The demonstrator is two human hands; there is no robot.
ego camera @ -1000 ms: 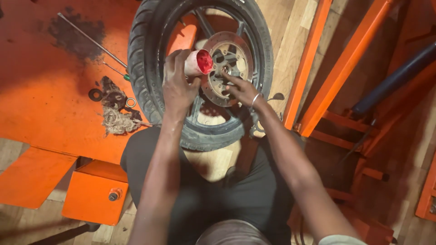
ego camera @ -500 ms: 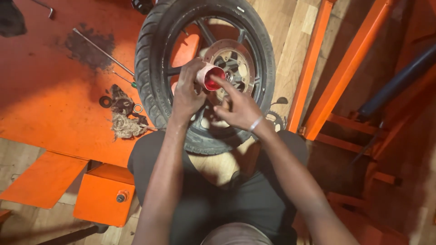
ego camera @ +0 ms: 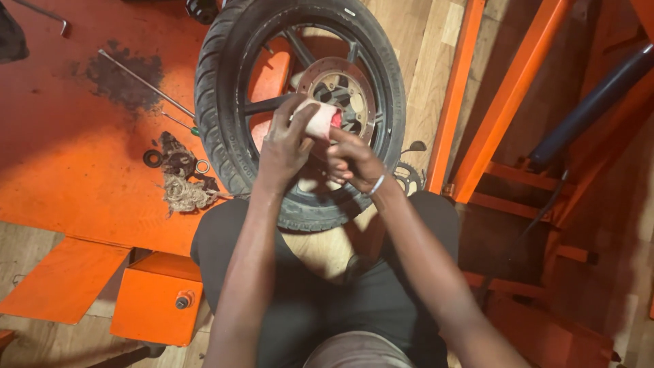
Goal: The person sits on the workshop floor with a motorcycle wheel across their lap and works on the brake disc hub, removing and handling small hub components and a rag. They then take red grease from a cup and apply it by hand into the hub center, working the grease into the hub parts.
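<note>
Gripping pale tub (ego camera: 319, 120) in left hand (ego camera: 286, 146) | right hand (ego camera: 354, 160) curled at its red mouth, fingertips hidden | wheel (ego camera: 225, 129) behind

Both bare forearms reached forward and converged. Left hand (ego camera: 286, 146) was raised, fingers curled in a grip, thumb up. Right hand (ego camera: 351, 160) sat just beside it, fingers bent inward, probably pinching; fingertips were partly hidden. Wristband on right wrist.

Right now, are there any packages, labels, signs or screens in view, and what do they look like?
Small tub: the only package, a round pale container with a red inside, held in the left hand over the wheel's hub; right hand at its mouth.
No labels, signs or screens show.
</note>
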